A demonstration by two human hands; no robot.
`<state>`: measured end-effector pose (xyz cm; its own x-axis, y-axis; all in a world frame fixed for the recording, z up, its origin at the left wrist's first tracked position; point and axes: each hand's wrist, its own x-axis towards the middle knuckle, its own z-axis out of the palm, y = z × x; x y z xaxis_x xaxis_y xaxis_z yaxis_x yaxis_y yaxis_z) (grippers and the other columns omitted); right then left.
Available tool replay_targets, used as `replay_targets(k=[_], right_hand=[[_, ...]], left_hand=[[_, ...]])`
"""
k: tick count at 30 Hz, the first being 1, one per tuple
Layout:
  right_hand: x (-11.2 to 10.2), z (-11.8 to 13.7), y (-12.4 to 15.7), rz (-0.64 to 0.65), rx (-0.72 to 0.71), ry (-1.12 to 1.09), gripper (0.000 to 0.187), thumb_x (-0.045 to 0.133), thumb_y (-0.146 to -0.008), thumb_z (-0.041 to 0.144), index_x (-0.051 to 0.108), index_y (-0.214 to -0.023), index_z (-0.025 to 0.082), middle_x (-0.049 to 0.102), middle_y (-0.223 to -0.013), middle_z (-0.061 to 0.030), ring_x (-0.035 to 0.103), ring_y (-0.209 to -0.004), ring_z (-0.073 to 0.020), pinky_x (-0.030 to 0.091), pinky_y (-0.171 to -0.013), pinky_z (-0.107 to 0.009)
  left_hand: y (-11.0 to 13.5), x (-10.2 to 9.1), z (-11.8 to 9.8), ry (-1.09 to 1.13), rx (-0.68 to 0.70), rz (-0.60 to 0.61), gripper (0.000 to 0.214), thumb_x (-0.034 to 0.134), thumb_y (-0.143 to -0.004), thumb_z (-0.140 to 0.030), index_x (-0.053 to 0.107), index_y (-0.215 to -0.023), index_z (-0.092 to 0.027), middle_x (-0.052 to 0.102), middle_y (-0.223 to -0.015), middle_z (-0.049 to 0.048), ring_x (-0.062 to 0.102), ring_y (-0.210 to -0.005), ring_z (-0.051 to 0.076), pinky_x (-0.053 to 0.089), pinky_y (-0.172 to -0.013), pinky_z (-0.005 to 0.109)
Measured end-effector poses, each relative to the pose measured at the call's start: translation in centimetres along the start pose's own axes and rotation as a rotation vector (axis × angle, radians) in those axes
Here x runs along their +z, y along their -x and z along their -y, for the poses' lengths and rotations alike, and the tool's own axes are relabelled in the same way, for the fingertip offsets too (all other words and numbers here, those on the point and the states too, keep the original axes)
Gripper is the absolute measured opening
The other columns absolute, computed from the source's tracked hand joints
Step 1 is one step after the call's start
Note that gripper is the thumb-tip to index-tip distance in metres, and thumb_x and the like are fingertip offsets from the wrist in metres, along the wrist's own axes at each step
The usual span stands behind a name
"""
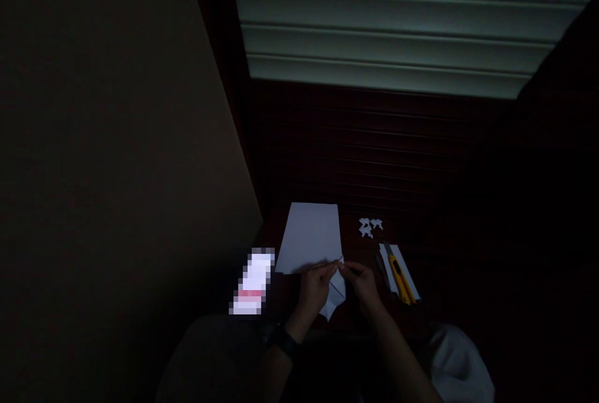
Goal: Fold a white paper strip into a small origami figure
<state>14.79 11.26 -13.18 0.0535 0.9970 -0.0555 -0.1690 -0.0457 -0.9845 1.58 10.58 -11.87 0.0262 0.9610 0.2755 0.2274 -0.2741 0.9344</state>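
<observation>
In dim light my left hand (312,287) and my right hand (362,284) meet over a small dark table, both pinching a small piece of white folded paper (336,296) between thumb and fingers. A dark watch sits on my left wrist. A larger white sheet (311,236) lies flat just beyond my hands.
A yellow utility knife (400,273) lies on a strip of paper at the right, with a dark pen beside it. Several small folded paper shapes (369,226) sit farther back. A blurred white and red object (253,281) lies at left. A wall stands left, window blinds (388,22) ahead.
</observation>
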Motion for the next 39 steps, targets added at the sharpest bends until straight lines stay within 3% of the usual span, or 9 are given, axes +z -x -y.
replay_targets(k=[6, 19, 32, 39], right_hand=[[-0.1, 1.7, -0.2, 0.051, 0.099, -0.12, 0.029, 0.072, -0.061, 0.038, 0.071, -0.079, 0.015, 0.069, -0.076, -0.007, 0.061, -0.076, -0.0221, 0.044, -0.071, -0.032], [0.1, 2.3, -1.0, -0.024, -0.076, 0.06, 0.031, 0.065, -0.067, 0.043, 0.07, -0.079, 0.016, 0.069, -0.078, -0.0057, 0.059, -0.074, -0.0202, 0.043, -0.071, -0.03], [0.5, 2.0, -0.9, -0.092, -0.122, 0.092, 0.03, 0.062, -0.07, 0.044, 0.07, -0.078, 0.016, 0.069, -0.076, -0.0048, 0.059, -0.072, -0.0193, 0.042, -0.068, -0.029], [0.5, 2.0, -0.9, -0.105, -0.102, 0.063, 0.032, 0.066, -0.067, 0.041, 0.068, -0.085, 0.015, 0.069, -0.083, -0.0069, 0.059, -0.078, -0.0209, 0.043, -0.07, -0.03]], left_hand=[[-0.2, 0.0, -0.2, 0.124, -0.048, -0.002, 0.024, 0.055, -0.078, -0.031, 0.068, -0.094, -0.019, 0.069, -0.095, 0.006, 0.063, -0.088, 0.021, 0.049, -0.083, 0.033], [0.2, 0.3, -0.4, 0.165, -0.11, -0.028, 0.031, 0.06, -0.073, -0.029, 0.065, -0.102, -0.018, 0.066, -0.103, 0.0065, 0.061, -0.096, 0.022, 0.046, -0.088, 0.035], [0.7, 0.1, -0.8, 0.14, -0.103, -0.065, 0.03, 0.059, -0.075, -0.031, 0.064, -0.103, -0.019, 0.066, -0.102, 0.005, 0.061, -0.096, 0.022, 0.045, -0.09, 0.035], [0.9, -0.1, -1.0, 0.107, -0.091, -0.07, 0.027, 0.055, -0.079, -0.031, 0.065, -0.101, -0.019, 0.067, -0.1, 0.0055, 0.061, -0.095, 0.021, 0.046, -0.089, 0.037]])
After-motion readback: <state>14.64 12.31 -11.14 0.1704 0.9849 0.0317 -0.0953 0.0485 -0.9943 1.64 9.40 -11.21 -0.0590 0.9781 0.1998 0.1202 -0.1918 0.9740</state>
